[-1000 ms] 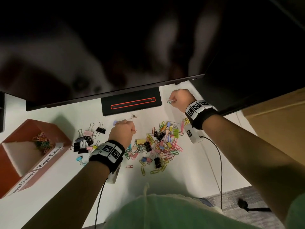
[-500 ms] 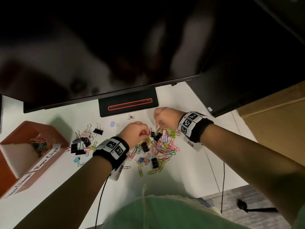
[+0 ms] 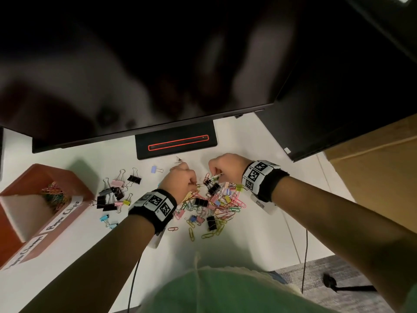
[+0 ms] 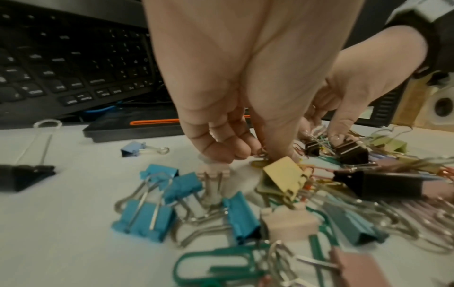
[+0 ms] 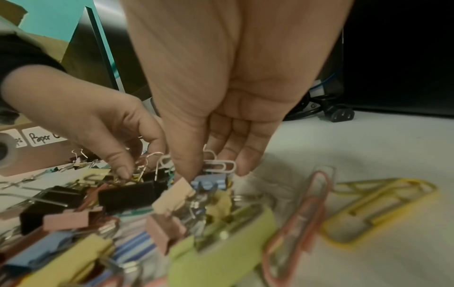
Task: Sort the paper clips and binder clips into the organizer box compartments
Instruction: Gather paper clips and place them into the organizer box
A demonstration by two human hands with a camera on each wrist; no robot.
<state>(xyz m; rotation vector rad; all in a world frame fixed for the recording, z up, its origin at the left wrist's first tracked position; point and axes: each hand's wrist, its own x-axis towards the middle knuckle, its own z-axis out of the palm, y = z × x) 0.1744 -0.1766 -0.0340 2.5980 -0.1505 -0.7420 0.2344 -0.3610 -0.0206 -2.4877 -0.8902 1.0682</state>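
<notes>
A mixed pile of coloured paper clips and binder clips (image 3: 214, 204) lies on the white desk (image 3: 259, 233). My left hand (image 3: 191, 184) is at the pile's upper left edge, fingers curled, thumb and fingertips pinching a thin wire paper clip (image 4: 261, 154). My right hand (image 3: 216, 175) hovers over the pile's top edge and holds white paper clips (image 5: 219, 165) between thumb and fingers. The red organizer box (image 3: 74, 181) stands at the far left; its labelled far compartment holds several paper clips (image 3: 54, 194).
A separate group of binder clips (image 3: 112, 193) lies between box and pile. A lilac binder clip (image 3: 155, 169) sits alone near the monitor stand base (image 3: 176, 143). The dark monitor (image 3: 135, 64) overhangs the back. A keyboard (image 4: 73, 64) is behind. A cable (image 3: 305, 256) runs off the desk's right front.
My right hand came back from the far right by the monitor to the pile. My left hand shifted right onto the pile's edge. Both hands are now close together.
</notes>
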